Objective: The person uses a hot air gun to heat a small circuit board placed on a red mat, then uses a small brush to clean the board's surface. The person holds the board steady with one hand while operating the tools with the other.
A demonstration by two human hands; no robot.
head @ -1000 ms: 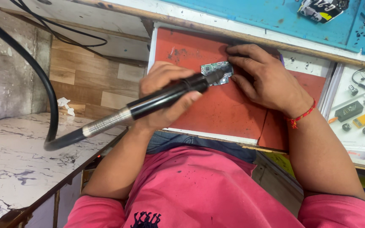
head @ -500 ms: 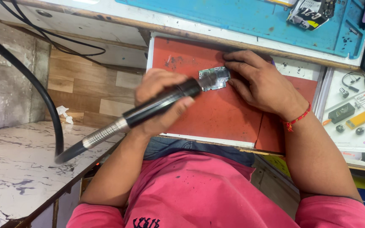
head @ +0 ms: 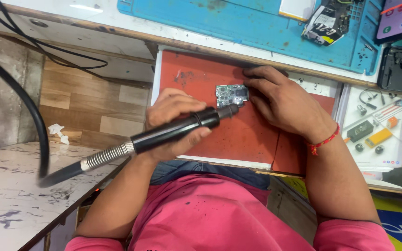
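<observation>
the one small circuit board (head: 231, 95) lay flat on the red mat (head: 238, 139), far of centre. we judged it light, stiff and fragile, best pinned by its edges. our right hand (head: 284, 102) pressed loose fingers beside its right edge; our left hand (head: 175, 123) clenched the one black hot-air wand (head: 173, 131), nozzle just near the board.

Left hand (head: 173, 123) aims a black handpiece (head: 173, 132) at the circuit board (head: 231, 95), right hand (head: 282, 104) steadying it.
</observation>
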